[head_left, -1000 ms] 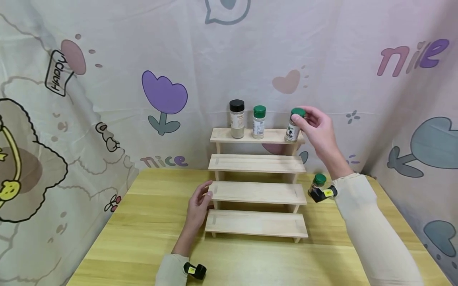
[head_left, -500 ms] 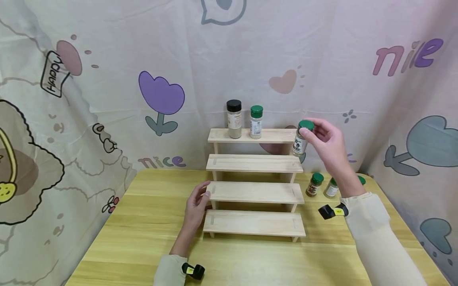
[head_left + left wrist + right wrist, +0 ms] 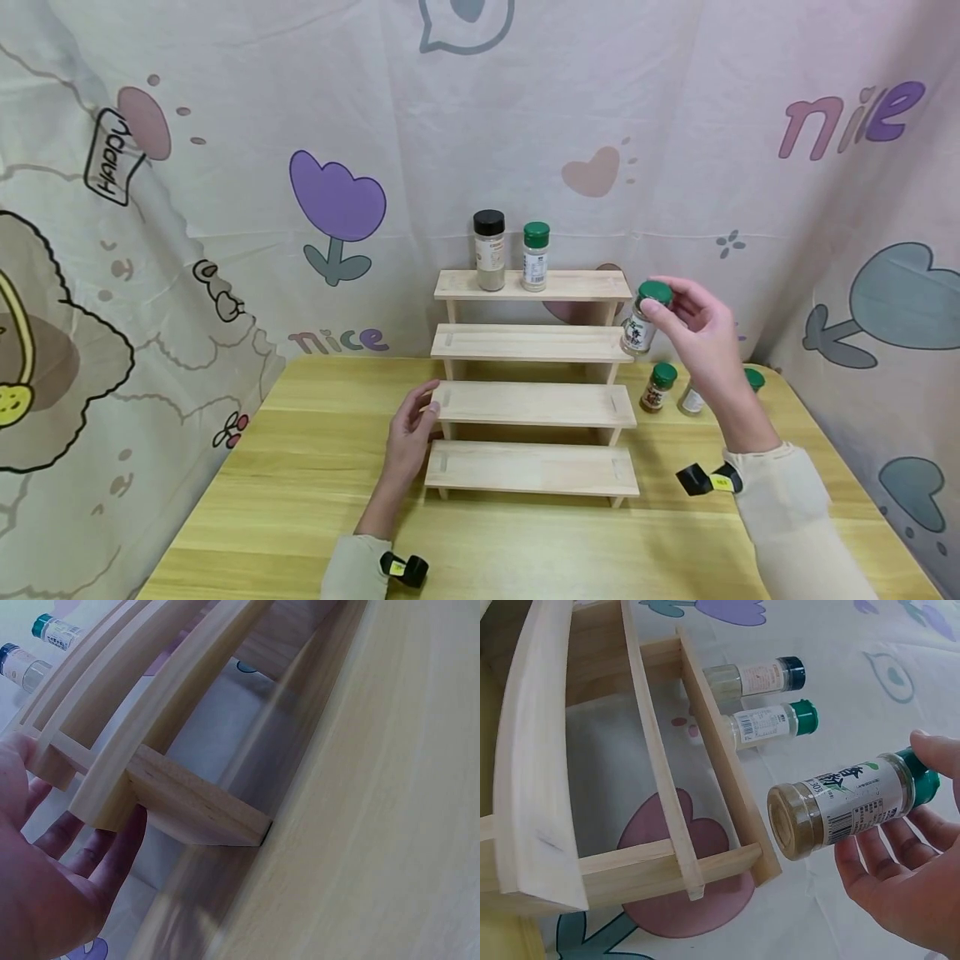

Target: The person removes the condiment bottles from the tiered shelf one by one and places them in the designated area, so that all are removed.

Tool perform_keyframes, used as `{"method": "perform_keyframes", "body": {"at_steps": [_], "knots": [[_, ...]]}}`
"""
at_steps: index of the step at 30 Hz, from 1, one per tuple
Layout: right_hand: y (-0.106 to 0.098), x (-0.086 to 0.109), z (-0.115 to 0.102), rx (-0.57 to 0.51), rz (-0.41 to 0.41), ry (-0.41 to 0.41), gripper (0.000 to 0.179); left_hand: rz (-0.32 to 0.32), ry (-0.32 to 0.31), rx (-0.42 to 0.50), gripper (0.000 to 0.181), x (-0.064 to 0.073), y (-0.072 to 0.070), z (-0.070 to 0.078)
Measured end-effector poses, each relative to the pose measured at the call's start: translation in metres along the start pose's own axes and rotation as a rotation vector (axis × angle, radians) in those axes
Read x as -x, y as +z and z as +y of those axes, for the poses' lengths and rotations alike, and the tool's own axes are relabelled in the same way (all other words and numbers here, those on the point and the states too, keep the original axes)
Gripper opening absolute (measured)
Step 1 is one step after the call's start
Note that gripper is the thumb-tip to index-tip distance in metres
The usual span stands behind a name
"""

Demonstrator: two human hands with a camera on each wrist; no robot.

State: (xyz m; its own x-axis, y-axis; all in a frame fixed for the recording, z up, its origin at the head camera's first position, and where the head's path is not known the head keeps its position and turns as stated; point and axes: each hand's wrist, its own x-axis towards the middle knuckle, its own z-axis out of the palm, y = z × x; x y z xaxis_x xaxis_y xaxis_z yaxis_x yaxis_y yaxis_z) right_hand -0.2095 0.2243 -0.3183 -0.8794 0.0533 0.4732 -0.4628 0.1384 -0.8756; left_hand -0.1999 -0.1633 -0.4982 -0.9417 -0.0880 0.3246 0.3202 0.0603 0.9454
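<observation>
Right grip (image 3: 703,332) pinches jar (image 3: 861,798); left grip (image 3: 408,432), loosely curved, touches rack (image 3: 532,404).

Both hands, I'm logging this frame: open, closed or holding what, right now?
Left hand: open, touching the left side of the wooden rack.
Right hand: closed, holding a green-capped jar.

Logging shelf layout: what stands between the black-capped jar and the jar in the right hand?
A green-capped jar on the top shelf, then that shelf's bare right part, as the head view shows.
</observation>
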Motion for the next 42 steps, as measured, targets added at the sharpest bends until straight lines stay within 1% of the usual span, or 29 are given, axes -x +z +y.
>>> {"method": "perform_keyframes", "body": {"at_steps": [6, 16, 23, 29, 32, 37, 42], "knots": [[-0.006, 0.014, 0.006, 0.023, 0.024, 0.014, 0.038, -0.01, -0.017, 0.0, 0.036, 0.0, 0.0, -0.001], [-0.013, 0.03, 0.019, -0.043, 0.039, 0.011, 0.038, 0.008, -0.018, -0.015, 0.035, 0.0, 0.0, 0.0], [-0.018, 0.041, 0.03, 0.009, 0.056, 0.009, 0.037, -0.001, -0.019, 0.002, 0.036, -0.001, 0.001, 0.0], [-0.021, 0.051, 0.042, 0.023, 0.055, 0.028, 0.038, -0.002, -0.028, 0.014, 0.036, -0.001, 0.0, 0.0], [-0.022, 0.057, 0.048, 0.036, 0.068, 0.031, 0.038, -0.001, -0.025, 0.018, 0.036, -0.001, -0.001, 0.001], [-0.024, 0.065, 0.058, 0.025, 0.104, 0.04, 0.038, 0.002, -0.016, 0.021, 0.036, -0.001, 0.0, 0.002], [-0.027, 0.074, 0.066, -0.003, 0.096, 0.068, 0.039, 0.003, -0.029, 0.021, 0.036, 0.0, 0.001, 0.003]]}}
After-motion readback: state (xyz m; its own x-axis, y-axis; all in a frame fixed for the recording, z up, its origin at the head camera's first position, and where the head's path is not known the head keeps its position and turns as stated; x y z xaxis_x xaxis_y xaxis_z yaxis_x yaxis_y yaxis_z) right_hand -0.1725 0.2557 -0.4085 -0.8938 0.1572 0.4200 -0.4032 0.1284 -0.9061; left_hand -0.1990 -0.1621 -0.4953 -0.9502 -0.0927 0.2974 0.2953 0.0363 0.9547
